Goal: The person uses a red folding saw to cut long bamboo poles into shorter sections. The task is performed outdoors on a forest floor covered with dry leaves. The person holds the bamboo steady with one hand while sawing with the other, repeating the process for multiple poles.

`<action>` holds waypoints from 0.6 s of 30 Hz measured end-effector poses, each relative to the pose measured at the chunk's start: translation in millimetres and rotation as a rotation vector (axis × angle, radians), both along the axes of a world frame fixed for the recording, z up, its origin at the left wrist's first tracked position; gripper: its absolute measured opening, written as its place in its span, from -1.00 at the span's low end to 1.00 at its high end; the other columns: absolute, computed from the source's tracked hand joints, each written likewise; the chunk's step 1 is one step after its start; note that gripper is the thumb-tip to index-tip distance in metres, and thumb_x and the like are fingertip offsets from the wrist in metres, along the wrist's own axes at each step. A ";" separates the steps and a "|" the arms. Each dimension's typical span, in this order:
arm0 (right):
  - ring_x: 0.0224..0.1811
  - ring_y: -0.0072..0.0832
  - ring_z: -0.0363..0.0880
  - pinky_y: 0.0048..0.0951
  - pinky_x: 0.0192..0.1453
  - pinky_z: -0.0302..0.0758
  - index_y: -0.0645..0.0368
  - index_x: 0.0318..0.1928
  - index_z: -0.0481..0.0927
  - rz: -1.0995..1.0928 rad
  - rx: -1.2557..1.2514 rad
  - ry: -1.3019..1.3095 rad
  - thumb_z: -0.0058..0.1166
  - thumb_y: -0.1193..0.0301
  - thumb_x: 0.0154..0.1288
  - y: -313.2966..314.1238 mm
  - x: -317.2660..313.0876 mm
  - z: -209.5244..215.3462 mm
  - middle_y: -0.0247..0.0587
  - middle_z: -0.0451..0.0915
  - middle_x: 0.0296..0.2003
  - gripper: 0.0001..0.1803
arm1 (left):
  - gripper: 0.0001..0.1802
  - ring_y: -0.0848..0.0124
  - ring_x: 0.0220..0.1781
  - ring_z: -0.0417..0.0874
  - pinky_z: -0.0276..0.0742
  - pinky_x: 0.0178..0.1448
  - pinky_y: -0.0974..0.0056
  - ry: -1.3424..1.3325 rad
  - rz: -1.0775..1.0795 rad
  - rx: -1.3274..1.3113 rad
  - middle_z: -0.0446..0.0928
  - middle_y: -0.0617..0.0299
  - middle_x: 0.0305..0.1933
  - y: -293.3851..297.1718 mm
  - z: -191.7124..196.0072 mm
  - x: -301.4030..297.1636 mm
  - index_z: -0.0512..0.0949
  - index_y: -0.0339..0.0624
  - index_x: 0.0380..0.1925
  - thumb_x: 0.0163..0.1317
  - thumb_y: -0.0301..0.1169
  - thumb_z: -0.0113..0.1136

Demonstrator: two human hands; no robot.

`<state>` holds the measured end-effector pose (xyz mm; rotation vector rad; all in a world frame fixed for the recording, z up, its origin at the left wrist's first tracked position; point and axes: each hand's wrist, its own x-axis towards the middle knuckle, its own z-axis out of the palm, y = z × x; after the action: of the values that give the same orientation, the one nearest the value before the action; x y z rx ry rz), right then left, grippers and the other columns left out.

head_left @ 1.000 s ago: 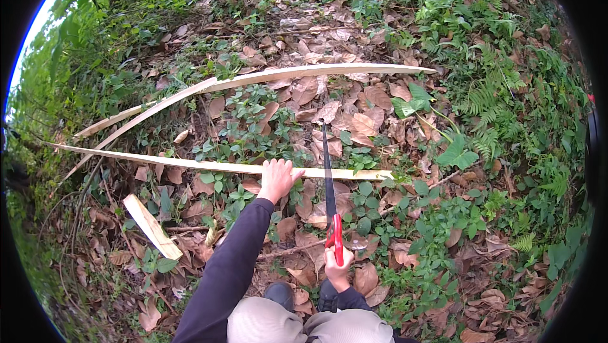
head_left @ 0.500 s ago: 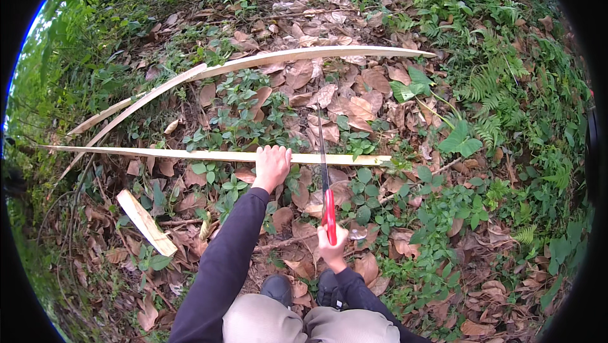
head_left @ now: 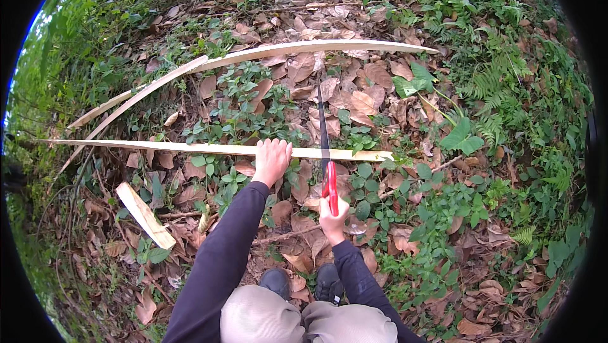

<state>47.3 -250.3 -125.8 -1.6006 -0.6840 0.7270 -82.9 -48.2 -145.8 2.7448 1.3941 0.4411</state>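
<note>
A long, pale wooden strip lies crosswise in front of me, low over leaves and small plants. Gripping it right of its middle is my left hand, fingers wrapped over the far edge. My right hand is closed around the red handle of a hand saw. The dark blade points away from me and crosses the strip between my left hand and the strip's right end. The saw's handle is now close to the strip's near edge.
Beyond the strip, two more long wooden strips lie overlapped on the ground. A short wood piece rests at the left. Dry brown leaves, green plants and a thin stick cover the ground. My shoes are close below.
My right hand has pushed the saw forward, away from me, so its handle is nearer the strip. The left hand keeps its hold on the strip.
</note>
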 end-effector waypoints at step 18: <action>-0.74 -0.38 0.50 -0.31 -0.53 0.39 0.19 -0.62 0.49 0.044 0.018 -0.181 0.18 0.50 0.12 -101.3 -18.9 16.7 -0.20 0.42 -0.77 -0.78 | -0.67 0.15 -0.30 0.54 0.34 -0.14 0.01 -0.009 -0.023 0.060 0.48 0.20 -0.45 4.7 3.4 10.0 0.48 -0.03 -0.45 0.47 -0.15 -0.03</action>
<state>28.4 -351.6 -109.1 -1.6518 -0.8570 0.6112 -73.0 -43.5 -142.4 2.7987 1.3675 0.5017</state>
